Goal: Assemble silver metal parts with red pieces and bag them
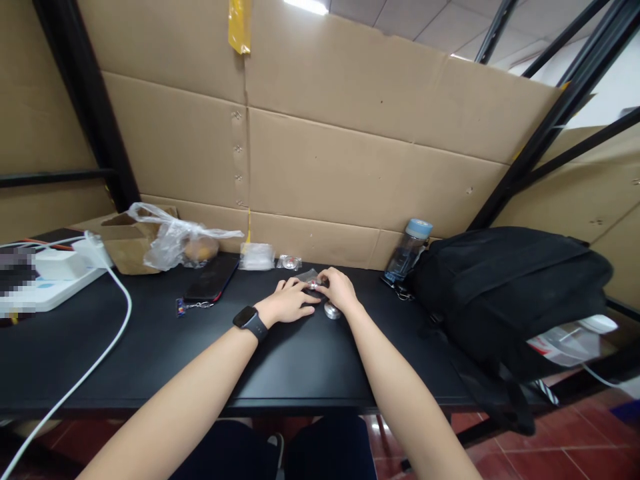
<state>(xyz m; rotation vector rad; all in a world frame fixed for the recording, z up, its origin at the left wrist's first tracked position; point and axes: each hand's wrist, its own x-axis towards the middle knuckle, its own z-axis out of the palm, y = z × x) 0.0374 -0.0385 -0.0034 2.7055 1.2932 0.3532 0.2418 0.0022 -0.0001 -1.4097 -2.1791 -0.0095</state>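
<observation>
My left hand [289,304], with a dark smartwatch on its wrist, lies palm down on the black desk [300,373], fingers spread. Its fingertips reach the edge of a small clear plastic bag [306,275] that has something small and shiny in it. On the bag's other side, the fingers of my right hand [341,289] pinch its edge. Just below the right fingers sits a round silver metal piece [331,311]. Behind the hands, near the cardboard wall, lies a second small packet [289,263] with a round shiny item inside.
Left of that packet is a stack of clear bags [257,257], then a phone [212,279] with a charm. Farther left are a knotted plastic bag [175,243], a cardboard box [131,248] and a white power strip [55,287]. A bottle [407,252] and black backpack [505,287] stand right.
</observation>
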